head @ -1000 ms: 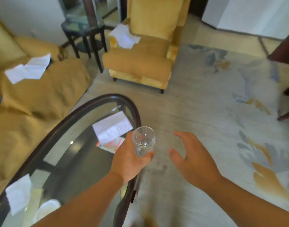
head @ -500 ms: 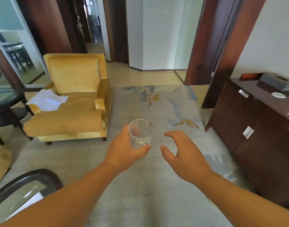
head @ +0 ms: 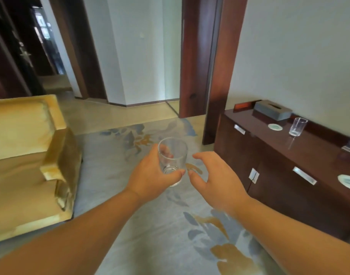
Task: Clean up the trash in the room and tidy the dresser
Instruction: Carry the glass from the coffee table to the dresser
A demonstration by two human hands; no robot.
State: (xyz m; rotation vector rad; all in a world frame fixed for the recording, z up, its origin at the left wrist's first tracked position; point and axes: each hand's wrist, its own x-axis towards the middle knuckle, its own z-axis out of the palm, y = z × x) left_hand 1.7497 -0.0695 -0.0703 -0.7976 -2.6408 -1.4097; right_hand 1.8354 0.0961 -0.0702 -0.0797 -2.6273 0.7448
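Turning away from the glass-topped table, which has left the view, the person now faces a door frame (head: 198, 66). The rug (head: 150, 245) runs forward between the armchair (head: 27, 165) on the left and the dresser (head: 269, 141) on the right, well apart, leaving open floor ahead. More of the dresser's top has come into view: a tissue box (head: 272, 110), a second glass (head: 297, 127) and a coaster (head: 275, 127) beside it (another sits nearer the front end). Judgement: the carry toward the dresser is under way; setting down is not yet done. The dresser's front edge lies near the right arm. The left hand (head: 152, 175) grips the drinking glass (head: 172, 155), fingers (head: 175, 173) curled round it, upright, in the air above the rug. The right hand (head: 213, 177) hovers just beside it, fingers (head: 200, 155) spread, loosely bent, holding nothing.
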